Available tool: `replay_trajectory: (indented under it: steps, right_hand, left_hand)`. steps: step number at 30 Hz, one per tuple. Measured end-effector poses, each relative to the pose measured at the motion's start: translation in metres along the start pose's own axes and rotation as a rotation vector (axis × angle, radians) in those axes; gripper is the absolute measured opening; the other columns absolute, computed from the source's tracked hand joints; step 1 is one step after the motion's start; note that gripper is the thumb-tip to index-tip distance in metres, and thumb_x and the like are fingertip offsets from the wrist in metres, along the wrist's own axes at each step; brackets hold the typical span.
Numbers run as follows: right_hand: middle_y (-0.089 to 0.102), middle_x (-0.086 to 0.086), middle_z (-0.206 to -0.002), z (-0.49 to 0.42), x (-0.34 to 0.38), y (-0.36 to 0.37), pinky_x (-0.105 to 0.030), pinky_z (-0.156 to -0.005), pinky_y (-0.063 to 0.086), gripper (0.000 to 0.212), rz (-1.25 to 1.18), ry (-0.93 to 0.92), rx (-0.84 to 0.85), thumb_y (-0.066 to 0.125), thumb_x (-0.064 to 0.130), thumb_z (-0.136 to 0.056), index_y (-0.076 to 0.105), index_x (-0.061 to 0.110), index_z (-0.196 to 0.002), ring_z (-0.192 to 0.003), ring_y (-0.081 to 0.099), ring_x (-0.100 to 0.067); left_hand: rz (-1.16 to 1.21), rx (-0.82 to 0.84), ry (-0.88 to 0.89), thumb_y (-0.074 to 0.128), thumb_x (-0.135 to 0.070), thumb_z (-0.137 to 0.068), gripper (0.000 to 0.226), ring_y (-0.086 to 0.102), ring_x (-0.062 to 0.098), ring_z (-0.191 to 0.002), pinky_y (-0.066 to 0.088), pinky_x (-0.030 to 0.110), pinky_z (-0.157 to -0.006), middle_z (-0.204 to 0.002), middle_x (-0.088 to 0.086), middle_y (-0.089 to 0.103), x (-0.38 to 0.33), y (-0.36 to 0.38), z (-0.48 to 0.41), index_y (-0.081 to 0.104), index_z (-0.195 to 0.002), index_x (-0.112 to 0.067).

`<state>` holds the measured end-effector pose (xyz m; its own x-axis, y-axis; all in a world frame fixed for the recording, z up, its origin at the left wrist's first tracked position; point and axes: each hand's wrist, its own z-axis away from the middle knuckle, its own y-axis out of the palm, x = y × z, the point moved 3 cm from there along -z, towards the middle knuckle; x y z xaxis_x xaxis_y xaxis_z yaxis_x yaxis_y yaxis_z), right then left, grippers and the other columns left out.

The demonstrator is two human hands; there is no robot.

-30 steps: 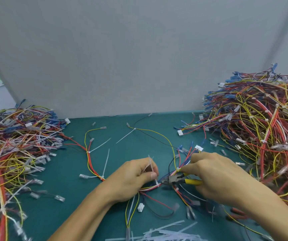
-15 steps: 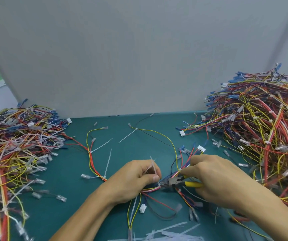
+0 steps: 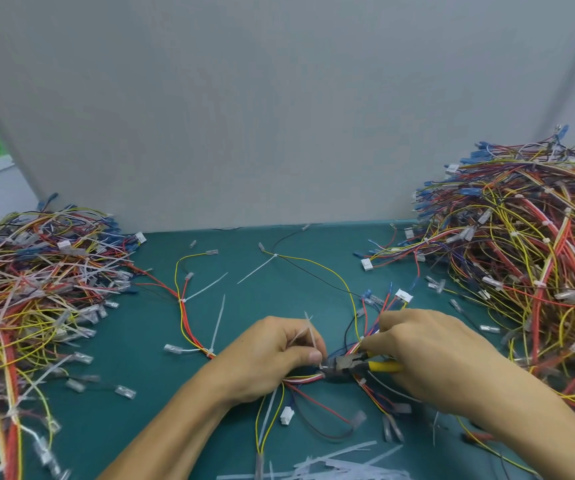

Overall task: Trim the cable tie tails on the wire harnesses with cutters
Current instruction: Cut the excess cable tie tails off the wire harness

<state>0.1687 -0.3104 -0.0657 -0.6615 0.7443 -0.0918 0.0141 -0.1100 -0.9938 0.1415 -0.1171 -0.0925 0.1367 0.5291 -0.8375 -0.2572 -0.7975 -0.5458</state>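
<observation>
Teal bench (image 3: 279,299): L harness pile (image 3: 29,289), R harness pile (image 3: 528,258), loose harness (image 3: 183,310) mid, cut tie tails (image 3: 341,464) front.

Open surface (image 3: 147,368): a central lane, crossed by loose harness (image 3: 181,301). Flanks blocked: left heap (image 3: 29,289), right heap (image 3: 521,271) (taller). Rear: panel (image 3: 279,116), seemingly upright.

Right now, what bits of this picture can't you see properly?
Head view:
- Yellow handles of the cutters: mostly hidden inside the right hand.
- Whether their blades touch the cable tie tail: too small, beside the thumb of the left hand.
- The heap of cut tails: cut off by the bottom edge.
- The right wire pile: cut off by the right edge.
</observation>
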Motion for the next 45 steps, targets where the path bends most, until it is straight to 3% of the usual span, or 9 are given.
replay_trajectory:
  steps: [4, 8, 11, 17, 29, 32, 36, 40, 45]
  right_hand:
    - [0.041, 0.008, -0.093, 0.000, 0.002, -0.001, -0.033, -0.071, 0.045, 0.021, 0.059, -0.008, -0.013, 0.048, 0.022, -0.091, 0.052, 0.033, -0.109, -0.097, 0.053, -0.027]
    - [0.048, 0.007, -0.101, 0.000, 0.006, -0.001, -0.031, -0.066, 0.024, 0.025, 0.158, -0.050, -0.022, 0.045, 0.016, -0.091, 0.053, 0.030, -0.110, -0.102, 0.049, -0.024]
    - [0.040, 0.006, -0.092, 0.000, 0.008, 0.000, -0.031, -0.064, 0.021, 0.023, 0.185, -0.048, -0.007, 0.046, 0.014, -0.090, 0.053, 0.029, -0.107, -0.102, 0.050, -0.025]
    - [0.047, 0.005, -0.094, 0.000, 0.007, 0.001, -0.032, -0.063, 0.035, 0.015, 0.134, -0.001, 0.029, 0.048, 0.022, -0.090, 0.053, 0.028, -0.103, -0.094, 0.056, -0.027]
    - [0.053, 0.001, -0.089, 0.005, 0.012, -0.001, -0.031, -0.061, 0.032, 0.010, 0.119, 0.029, -0.010, 0.044, 0.035, -0.084, 0.044, 0.025, -0.084, -0.077, 0.043, -0.030]
    - [0.053, 0.002, -0.091, 0.005, 0.010, -0.002, -0.030, -0.063, 0.034, 0.019, 0.081, 0.070, -0.015, 0.045, 0.046, -0.087, 0.044, 0.026, -0.085, -0.085, 0.053, -0.032]
    - [0.057, 0.007, -0.102, 0.008, 0.003, -0.004, -0.033, -0.069, 0.038, 0.042, -0.099, 0.117, 0.028, 0.054, 0.066, -0.081, 0.047, 0.027, -0.092, -0.101, 0.056, -0.023]
    - [0.049, 0.008, -0.096, 0.014, 0.011, -0.005, -0.037, -0.082, 0.042, 0.030, -0.262, 0.045, 0.013, 0.042, 0.056, -0.090, 0.031, 0.029, -0.091, -0.097, 0.051, -0.022]
    - [0.047, 0.006, -0.095, 0.008, 0.025, -0.021, -0.036, -0.077, 0.040, 0.022, -0.291, 0.041, 0.023, 0.049, 0.038, -0.084, 0.034, 0.026, -0.094, -0.090, 0.047, -0.021]
  left_hand:
    - [-0.009, -0.003, -0.005, 0.062, -0.011, -0.090, 0.018, 0.055, -0.002, -0.069, 0.044, 0.016, -0.071, -0.075, -0.013, 0.064, 0.001, 0.000, 0.000, 0.065, -0.080, -0.026]
    - [-0.042, -0.014, -0.001, 0.062, -0.011, -0.090, 0.018, 0.055, -0.005, -0.070, 0.044, 0.015, -0.073, -0.075, -0.014, 0.065, -0.001, 0.000, -0.001, 0.065, -0.079, -0.026]
    - [-0.052, -0.023, 0.000, 0.062, -0.012, -0.090, 0.016, 0.056, -0.002, -0.073, 0.045, 0.019, -0.077, -0.082, -0.006, 0.069, -0.001, 0.001, 0.000, 0.066, -0.080, -0.024]
    - [-0.084, -0.038, 0.000, 0.062, -0.014, -0.090, 0.019, 0.054, -0.001, -0.071, 0.044, 0.021, -0.075, -0.081, -0.006, 0.067, -0.001, 0.001, -0.001, 0.064, -0.077, -0.027]
    - [-0.083, -0.092, -0.001, 0.057, -0.010, -0.093, 0.014, 0.050, -0.006, -0.059, 0.039, 0.015, -0.062, -0.072, -0.018, 0.064, -0.001, 0.001, 0.001, 0.063, -0.082, -0.016]
    - [0.132, -0.116, -0.001, 0.046, -0.001, -0.097, 0.017, 0.037, 0.005, -0.046, 0.030, 0.018, -0.048, -0.085, -0.004, 0.069, -0.003, -0.003, 0.003, 0.054, -0.087, -0.011]
    - [0.298, -0.199, -0.032, 0.036, 0.003, -0.095, 0.022, 0.032, 0.006, -0.046, 0.027, 0.022, -0.050, -0.066, -0.004, 0.052, -0.007, -0.019, 0.004, 0.050, -0.092, -0.014]
    - [0.230, -0.216, -0.046, 0.039, -0.014, -0.071, 0.015, 0.027, 0.015, -0.053, 0.025, 0.028, -0.051, -0.054, -0.008, 0.038, -0.006, -0.038, 0.015, 0.050, -0.080, -0.020]
    - [-0.242, -0.123, 0.078, 0.057, -0.012, -0.070, 0.024, 0.028, 0.008, -0.053, 0.026, 0.020, -0.052, -0.055, -0.009, 0.032, 0.012, -0.036, 0.042, 0.055, -0.084, -0.032]
